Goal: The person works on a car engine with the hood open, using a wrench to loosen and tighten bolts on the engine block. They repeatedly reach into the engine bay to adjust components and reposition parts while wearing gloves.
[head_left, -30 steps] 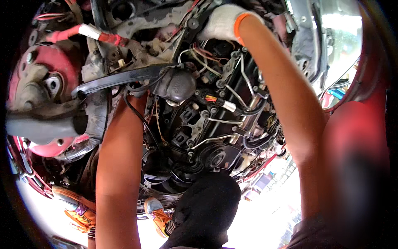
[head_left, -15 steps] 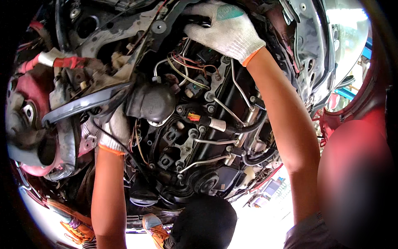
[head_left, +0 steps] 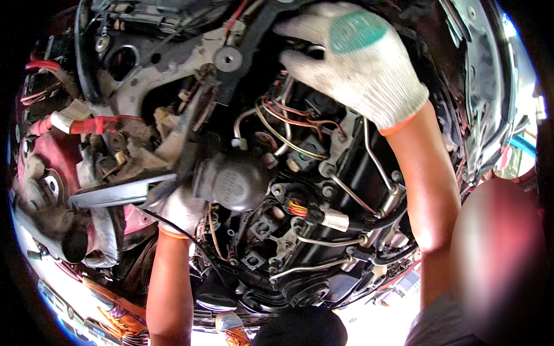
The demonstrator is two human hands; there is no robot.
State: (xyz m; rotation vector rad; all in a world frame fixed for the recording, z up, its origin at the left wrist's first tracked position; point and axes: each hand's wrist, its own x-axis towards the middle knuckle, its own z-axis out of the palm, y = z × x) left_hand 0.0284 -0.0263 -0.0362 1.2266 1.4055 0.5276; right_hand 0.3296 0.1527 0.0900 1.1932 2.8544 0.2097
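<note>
My left hand [head_left: 182,212], in a white knit glove with an orange cuff, reaches in beneath a black rounded cap-like part [head_left: 234,183] on the engine's left side. Its fingers are hidden behind that part and a grey-black strip [head_left: 124,192]. At the back of the engine, my right hand [head_left: 360,63] wears a matching glove with a green patch. Its fingers and thumb curve around something dark that I cannot make out, in deep shadow. Below it run thin red and yellow wires [head_left: 288,121] and metal fuel pipes [head_left: 355,193].
A connector with coloured wires [head_left: 299,209] stands loose at mid-engine. At the left are a red cable [head_left: 104,124] and a grey metal bracket [head_left: 153,78] with a round bushing. A blurred red and dark shape [head_left: 499,259] is at the right. Orange shoes [head_left: 121,317] show below.
The view has shifted, so the engine sits further right and my right hand looks larger. Both hands stay near the same parts.
</note>
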